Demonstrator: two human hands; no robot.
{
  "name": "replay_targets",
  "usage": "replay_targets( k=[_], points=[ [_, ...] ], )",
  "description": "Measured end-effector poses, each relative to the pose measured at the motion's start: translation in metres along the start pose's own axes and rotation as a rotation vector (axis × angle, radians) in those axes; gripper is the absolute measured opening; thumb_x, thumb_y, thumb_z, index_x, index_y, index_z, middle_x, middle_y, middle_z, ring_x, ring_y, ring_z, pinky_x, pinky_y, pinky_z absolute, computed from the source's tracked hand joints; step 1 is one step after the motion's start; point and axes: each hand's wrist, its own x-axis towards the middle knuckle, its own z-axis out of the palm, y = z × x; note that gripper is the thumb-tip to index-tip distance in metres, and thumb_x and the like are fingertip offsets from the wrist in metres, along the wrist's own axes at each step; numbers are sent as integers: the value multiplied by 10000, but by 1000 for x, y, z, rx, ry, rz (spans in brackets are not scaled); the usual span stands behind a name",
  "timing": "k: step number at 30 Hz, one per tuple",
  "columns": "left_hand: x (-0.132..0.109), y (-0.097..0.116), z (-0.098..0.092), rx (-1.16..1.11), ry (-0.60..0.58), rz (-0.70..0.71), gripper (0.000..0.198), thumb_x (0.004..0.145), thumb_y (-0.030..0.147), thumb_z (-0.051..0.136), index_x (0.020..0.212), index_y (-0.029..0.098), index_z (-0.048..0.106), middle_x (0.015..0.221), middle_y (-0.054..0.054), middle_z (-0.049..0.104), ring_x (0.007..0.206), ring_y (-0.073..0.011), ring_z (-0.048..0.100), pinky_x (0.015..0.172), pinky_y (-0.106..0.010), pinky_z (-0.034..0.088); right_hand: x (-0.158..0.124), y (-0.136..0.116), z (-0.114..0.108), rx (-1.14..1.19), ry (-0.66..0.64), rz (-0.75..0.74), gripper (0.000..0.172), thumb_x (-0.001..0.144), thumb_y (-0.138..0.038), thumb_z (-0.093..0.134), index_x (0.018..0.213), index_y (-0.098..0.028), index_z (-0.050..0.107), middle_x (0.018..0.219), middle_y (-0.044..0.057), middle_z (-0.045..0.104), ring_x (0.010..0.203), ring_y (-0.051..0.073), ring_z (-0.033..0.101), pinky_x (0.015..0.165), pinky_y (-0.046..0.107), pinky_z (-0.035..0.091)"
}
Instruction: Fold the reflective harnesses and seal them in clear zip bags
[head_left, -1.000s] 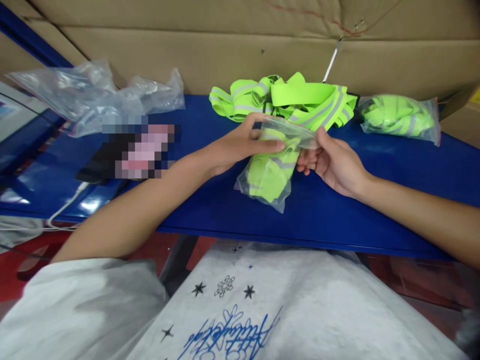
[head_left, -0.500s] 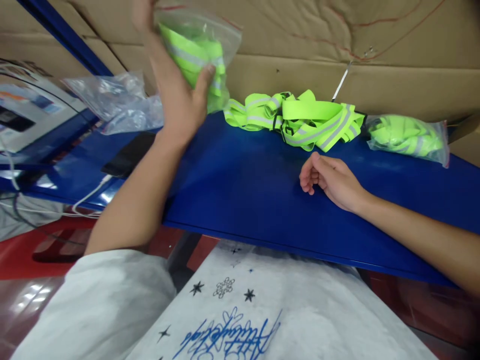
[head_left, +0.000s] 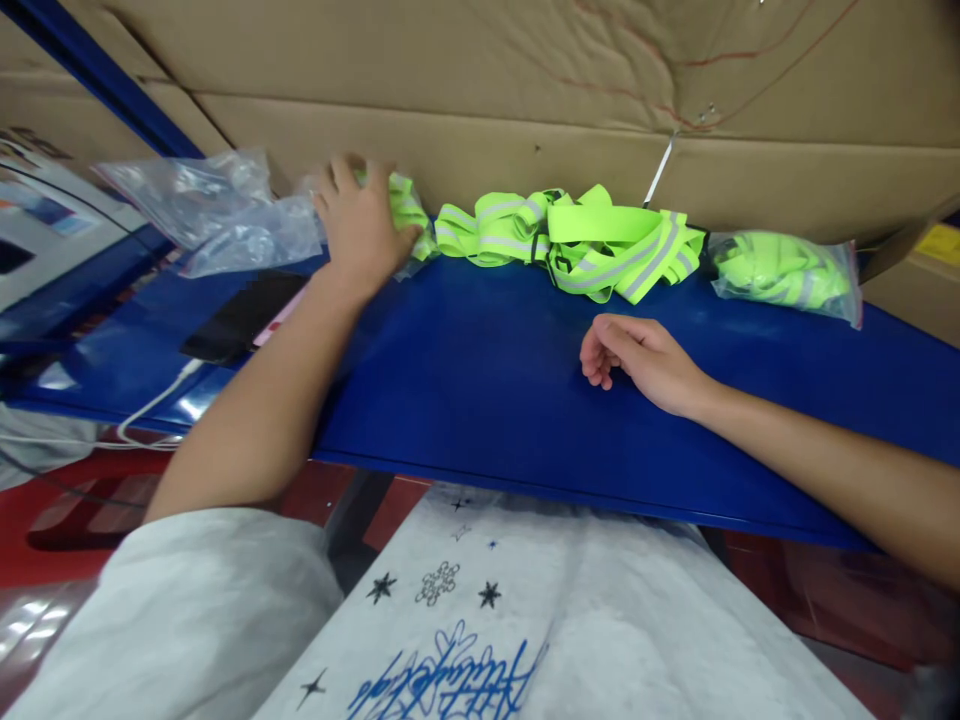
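My left hand (head_left: 361,222) is at the back of the blue tabletop, its fingers and thumb spread around a clear zip bag of neon-green reflective straps (head_left: 411,205). Much of that bag is hidden behind the hand. Just right of it lies a loose pile of neon-green straps (head_left: 622,245) with grey reflective stripes and black buckles. My right hand (head_left: 637,358) rests on the tabletop in front of this pile, fingers loosely curled, with nothing seen in it. Another zip bag of green straps (head_left: 787,270) lies at the pile's right end.
Crumpled clear plastic bags (head_left: 225,210) lie to the left of my left hand. Nearer me are a black phone (head_left: 240,315) and a white cable (head_left: 154,405). Brown cardboard (head_left: 480,70) lines the back of the blue table (head_left: 465,400). A red stool (head_left: 82,520) stands at lower left.
My left hand has brought the bagged straps down from in front of the cardboard to the back of the tabletop. My right hand stays curled in its place. The view has shifted slightly.
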Motion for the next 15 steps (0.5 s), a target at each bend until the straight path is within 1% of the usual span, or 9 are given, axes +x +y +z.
replay_targets(
  k=[3,5,7,8,10,12,13,14,15],
  points=[
    [-4,-12,0,42,150,-103,473,1026,578,664,1390,382,432,1223,43,382,1368,-120,238,1317,-483,315,-3,0,-3,-141,53,-76,542,1008,-694,588,830,-188,663,754,43,653,642,128,620,556,251,516],
    [-7,-15,-2,86,276,-29,435,1074,463,626,1433,410,385,1370,71,320,1413,-115,256,1352,-519,285,-5,-2,-8,-351,172,-262,404,1045,-585,595,934,-208,689,894,63,690,771,152,656,663,280,568],
    [-10,-9,-4,83,421,193,449,1076,514,605,1448,397,381,1472,83,308,1456,-105,293,1359,-460,310,-6,-2,-14,-544,311,-494,241,1020,-453,677,1124,-236,689,1154,93,688,974,185,674,829,327,606],
    [-11,-3,-4,58,495,322,482,1072,573,582,1465,375,385,1508,62,325,1477,-114,315,1355,-428,322,-6,-2,-17,-594,363,-578,310,983,-417,732,1233,-250,658,1301,108,646,1068,203,669,901,354,612],
    [-14,14,1,-32,620,597,584,1063,655,529,1515,311,389,1546,-28,365,1508,-180,360,1350,-430,321,-5,3,-20,-592,381,-625,632,889,-452,834,1424,-280,544,1536,131,506,1192,239,661,972,398,624],
    [-22,35,14,-144,722,880,727,995,698,612,1545,280,384,1552,-99,373,1510,-281,395,1332,-512,328,-3,10,-18,-531,299,-608,903,773,-584,905,1512,-301,469,1622,132,451,1270,284,658,1016,438,633],
    [-27,45,23,-193,723,1020,786,952,709,664,1552,286,381,1565,-110,361,1509,-321,416,1307,-551,358,-3,14,-15,-503,234,-600,956,727,-642,915,1509,-300,485,1612,124,487,1313,311,648,1055,467,625],
    [-34,56,33,-228,683,1132,759,953,715,650,1538,300,401,1595,-106,342,1497,-337,448,1261,-567,424,-3,18,-12,-482,173,-593,937,709,-673,913,1476,-293,532,1565,114,555,1340,333,640,1096,498,608],
    [-41,64,42,-250,607,1202,625,999,671,603,1495,322,451,1621,-88,334,1490,-334,479,1213,-567,484,-3,20,-8,-461,136,-584,860,717,-674,908,1416,-284,593,1486,102,631,1339,343,647,1128,524,591]
  ],
)
